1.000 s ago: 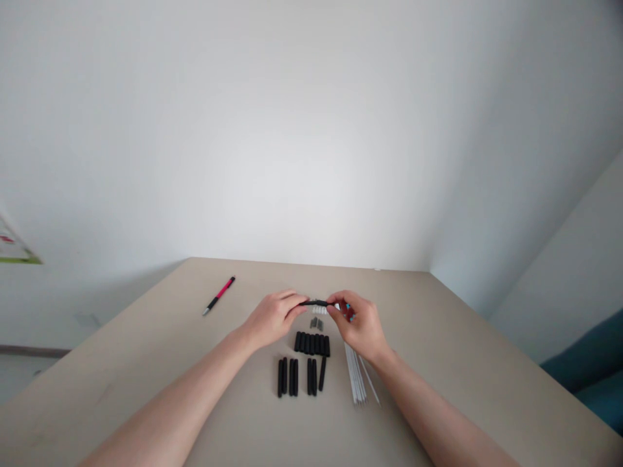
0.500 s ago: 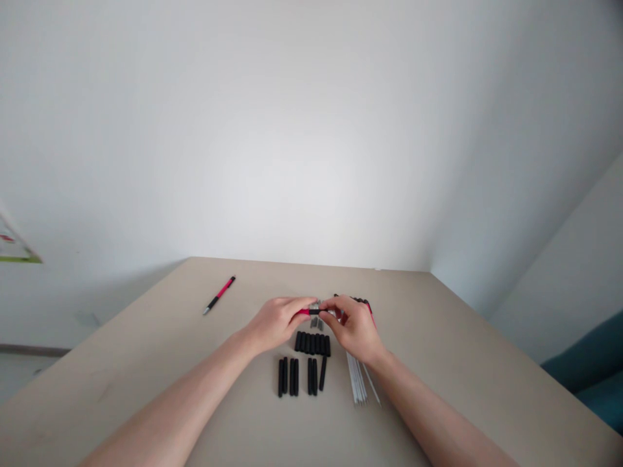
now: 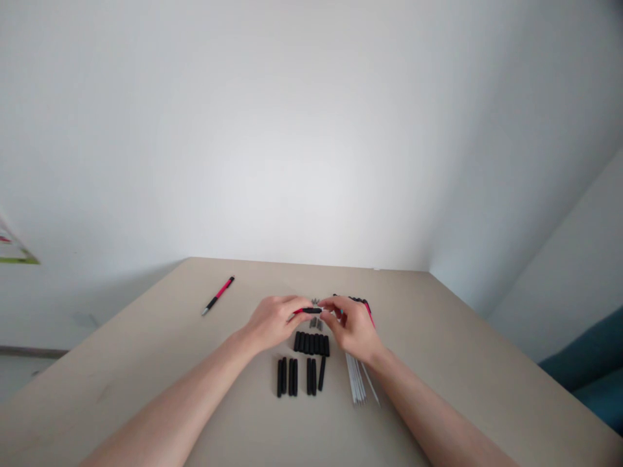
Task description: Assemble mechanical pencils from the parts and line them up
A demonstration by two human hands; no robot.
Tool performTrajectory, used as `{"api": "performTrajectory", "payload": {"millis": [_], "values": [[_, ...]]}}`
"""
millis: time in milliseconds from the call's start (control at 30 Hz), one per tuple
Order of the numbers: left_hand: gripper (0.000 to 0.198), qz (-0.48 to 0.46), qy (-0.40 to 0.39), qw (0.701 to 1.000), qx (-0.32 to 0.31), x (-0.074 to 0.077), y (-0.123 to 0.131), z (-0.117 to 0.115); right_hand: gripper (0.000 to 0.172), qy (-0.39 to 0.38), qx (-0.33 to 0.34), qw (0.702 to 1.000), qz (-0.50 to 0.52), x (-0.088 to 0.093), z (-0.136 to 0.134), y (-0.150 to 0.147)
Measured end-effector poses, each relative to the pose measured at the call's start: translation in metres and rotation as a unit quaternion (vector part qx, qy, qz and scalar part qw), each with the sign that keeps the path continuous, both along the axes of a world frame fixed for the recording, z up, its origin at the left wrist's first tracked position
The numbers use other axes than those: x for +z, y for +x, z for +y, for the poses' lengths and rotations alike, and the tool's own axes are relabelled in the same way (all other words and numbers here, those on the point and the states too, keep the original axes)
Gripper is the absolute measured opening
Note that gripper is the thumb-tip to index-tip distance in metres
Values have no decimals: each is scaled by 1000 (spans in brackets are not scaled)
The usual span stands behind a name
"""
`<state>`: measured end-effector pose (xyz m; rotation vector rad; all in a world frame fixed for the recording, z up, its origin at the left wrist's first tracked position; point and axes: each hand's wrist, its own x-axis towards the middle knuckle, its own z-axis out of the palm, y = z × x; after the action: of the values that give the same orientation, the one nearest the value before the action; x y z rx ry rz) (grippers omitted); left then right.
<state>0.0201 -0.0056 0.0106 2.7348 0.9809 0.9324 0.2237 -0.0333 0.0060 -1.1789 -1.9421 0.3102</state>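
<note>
The person's left hand (image 3: 280,321) pinches a slim red-and-black pen barrel (image 3: 311,311) between thumb and fingers, holding it roughly level above the middle of the beige, smooth-topped surface (image 3: 146,395). The right hand (image 3: 353,327) is at the barrel's black right end, its fingers bent with thumb and forefinger close together; whether they grip that end or a small part next to it cannot be told. Just below the barrel in the view lie small grey metal pieces (image 3: 316,323), and nearer the person a tight row of short black cylindrical tubes (image 3: 312,343). Nearer still are more black tubes (image 3: 293,377), three pairs and a slightly tilted single one on the right. Thin white rods with pointed ends (image 3: 357,383) lie in a bundle, partly under the right hand and wrist, one rod slanting away from the rest. Red-and-black pen parts (image 3: 370,311) show beyond the right hand, mostly hidden by it. Well apart, to the left, a red-and-black pen with a silver tip (image 3: 219,296) lies at a slant.
</note>
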Motion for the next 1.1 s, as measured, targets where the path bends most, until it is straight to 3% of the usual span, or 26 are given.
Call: {"api": "performTrajectory", "payload": {"millis": [233, 500, 800, 1100], "values": [[21, 16, -6, 999, 43, 1, -3, 2, 20, -6, -156, 987, -34, -4, 13, 16], [25, 33, -22, 998, 46, 0, -4, 4, 17, -33, -138, 982, -122, -11, 18, 16], [24, 54, -30, 997, 46, 2, -3, 2, 17, -73, -145, 977, -140, -13, 19, 14], [26, 34, -41, 995, 90, -1, -4, 4, 25, -6, -145, 979, -141, -14, 22, 17]]}}
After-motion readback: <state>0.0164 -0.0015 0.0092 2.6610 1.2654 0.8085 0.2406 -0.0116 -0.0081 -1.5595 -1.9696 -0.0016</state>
